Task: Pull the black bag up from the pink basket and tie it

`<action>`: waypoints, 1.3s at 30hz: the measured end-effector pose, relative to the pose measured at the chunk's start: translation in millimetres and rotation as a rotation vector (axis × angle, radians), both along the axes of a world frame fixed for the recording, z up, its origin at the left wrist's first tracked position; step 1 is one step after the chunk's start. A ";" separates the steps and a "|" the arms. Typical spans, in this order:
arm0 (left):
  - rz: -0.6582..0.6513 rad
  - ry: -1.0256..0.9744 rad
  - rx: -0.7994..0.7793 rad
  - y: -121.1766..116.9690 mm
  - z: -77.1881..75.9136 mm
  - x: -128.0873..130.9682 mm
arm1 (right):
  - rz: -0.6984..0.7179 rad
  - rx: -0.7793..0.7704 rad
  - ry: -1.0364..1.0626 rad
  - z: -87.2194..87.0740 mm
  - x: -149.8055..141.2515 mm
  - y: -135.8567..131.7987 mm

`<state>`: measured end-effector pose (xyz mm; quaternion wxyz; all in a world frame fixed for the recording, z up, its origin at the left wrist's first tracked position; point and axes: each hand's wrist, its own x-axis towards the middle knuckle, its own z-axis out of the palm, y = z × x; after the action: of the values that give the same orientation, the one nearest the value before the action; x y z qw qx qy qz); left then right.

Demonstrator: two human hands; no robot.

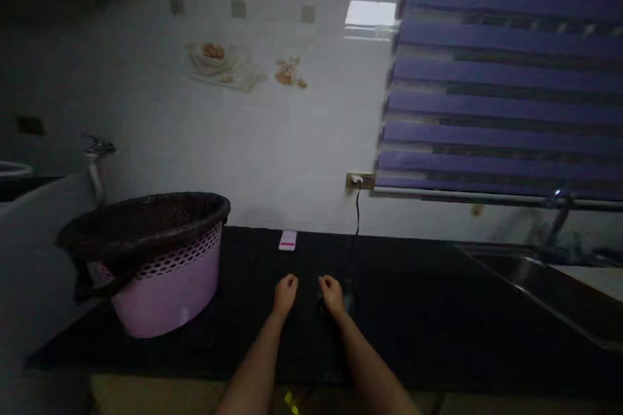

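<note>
left hand and right hand are both clenched, side by side over the black countertop, nothing showing in either. the pink basket stands to my left, presumably out of my way. just beside my right hand is a dark object, too dim to tell its long axis or direction. the phone lies face up beyond both hands, long axis running away from me. a thin cord drops from the wall socket, likely to reach that dark object.
</note>
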<state>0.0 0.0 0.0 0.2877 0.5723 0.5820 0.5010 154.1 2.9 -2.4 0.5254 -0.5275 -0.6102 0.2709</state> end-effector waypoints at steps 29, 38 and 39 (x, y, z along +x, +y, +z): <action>0.004 -0.026 0.016 1.2 -2.9 -6.0 | -0.005 -0.056 0.001 -3.4 -3.0 3.5; -0.043 -0.066 0.026 -3.0 2.0 -7.3 | 0.009 -0.079 0.010 -9.9 -2.0 7.2; -0.041 -0.071 0.023 -3.2 2.8 -8.0 | 0.013 -0.093 0.010 -11.4 -2.0 8.3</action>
<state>-8.0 -3.2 2.8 0.3119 0.5693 0.5539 0.5214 152.1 11.2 -13.8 0.5015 -0.5461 -0.5977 0.3051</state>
